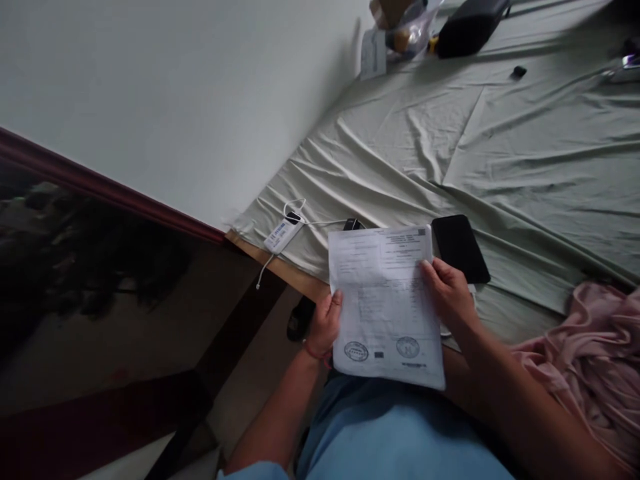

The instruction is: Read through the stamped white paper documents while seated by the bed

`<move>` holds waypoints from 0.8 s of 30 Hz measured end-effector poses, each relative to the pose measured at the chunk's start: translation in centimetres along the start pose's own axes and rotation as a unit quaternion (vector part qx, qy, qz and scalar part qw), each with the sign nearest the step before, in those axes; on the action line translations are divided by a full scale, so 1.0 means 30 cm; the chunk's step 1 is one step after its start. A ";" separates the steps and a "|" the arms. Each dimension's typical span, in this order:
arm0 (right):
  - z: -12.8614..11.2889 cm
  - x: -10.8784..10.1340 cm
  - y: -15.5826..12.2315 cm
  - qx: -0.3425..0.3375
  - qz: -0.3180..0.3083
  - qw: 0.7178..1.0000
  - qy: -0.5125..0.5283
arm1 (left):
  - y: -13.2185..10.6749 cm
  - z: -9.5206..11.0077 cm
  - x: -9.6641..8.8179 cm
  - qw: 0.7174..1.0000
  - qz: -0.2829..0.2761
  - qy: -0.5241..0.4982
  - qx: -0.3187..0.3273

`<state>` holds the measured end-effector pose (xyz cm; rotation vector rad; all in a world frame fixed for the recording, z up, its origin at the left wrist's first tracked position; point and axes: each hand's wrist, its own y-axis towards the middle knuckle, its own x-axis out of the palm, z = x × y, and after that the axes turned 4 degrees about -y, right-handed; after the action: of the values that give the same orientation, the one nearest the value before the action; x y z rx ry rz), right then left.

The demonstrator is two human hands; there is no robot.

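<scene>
A printed paper sheet (385, 307) with a fold line across it and round stamps near its bottom edge is held up before my body. My left hand (325, 323) pinches its left edge, thumb on the front face. On the opposite side my right hand (453, 290) grips the right edge near the upper corner, thumb also in front. The fingers behind the sheet are hidden. Just beyond my right hand lies a black phone or tablet (461, 248) on the bed sheet. A small black object (351, 225) is partly covered by the paper's top edge.
A white device with a label (284, 233) and a white cable rests by the bed's wooden edge (305, 280). Pink cloth (595, 373) is bunched at right. Farther back on the green sheet (390, 140) are a black case (470, 27) and a clear plastic bag (413, 33).
</scene>
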<state>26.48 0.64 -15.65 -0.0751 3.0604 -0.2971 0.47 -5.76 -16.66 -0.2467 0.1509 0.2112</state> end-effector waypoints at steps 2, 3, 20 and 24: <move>0.002 0.002 0.002 -0.001 0.002 1.000 -0.018 | 0.036 -0.012 -0.009 0.999 0.020 0.023 0.028; 0.007 0.003 0.003 -0.003 0.001 1.000 -0.031 | 0.053 -0.020 -0.013 0.999 0.026 0.023 0.034; -0.056 0.014 -0.020 -0.058 0.089 0.966 -0.234 | 0.100 -0.011 -0.047 0.989 0.066 0.118 0.063; -0.169 -0.016 -0.124 -0.089 0.074 0.973 -0.200 | 0.110 -0.012 -0.043 0.988 0.066 0.124 0.068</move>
<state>26.75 -2.00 -9.93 0.0760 2.6638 0.0057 -1.58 -2.96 -17.52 -0.1270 0.4277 0.3009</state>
